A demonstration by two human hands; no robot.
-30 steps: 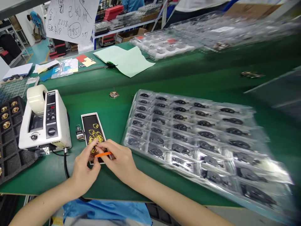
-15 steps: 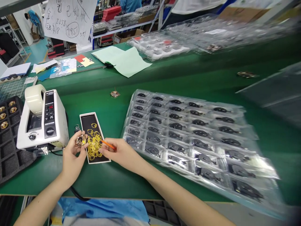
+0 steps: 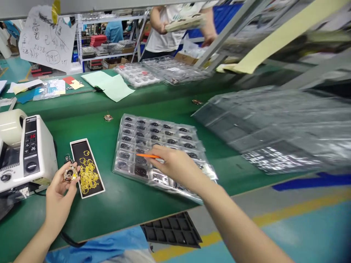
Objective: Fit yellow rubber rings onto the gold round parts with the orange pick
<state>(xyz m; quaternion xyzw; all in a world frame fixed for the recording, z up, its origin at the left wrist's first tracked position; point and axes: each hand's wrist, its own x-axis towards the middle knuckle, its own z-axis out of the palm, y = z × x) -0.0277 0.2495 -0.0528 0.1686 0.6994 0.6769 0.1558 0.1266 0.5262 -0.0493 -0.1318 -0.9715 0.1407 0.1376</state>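
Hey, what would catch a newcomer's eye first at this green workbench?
The clear plastic tray of black parts stands out mid-bench, with the right hand holding an orange stick over it. To the left, a tangle of yellow rings lies on a black card beside a white tape dispenser, while the left hand holds a round metal part.

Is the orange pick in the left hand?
No, the right hand holds the orange pick over the clear blister tray, while the left hand holds a round metal part.
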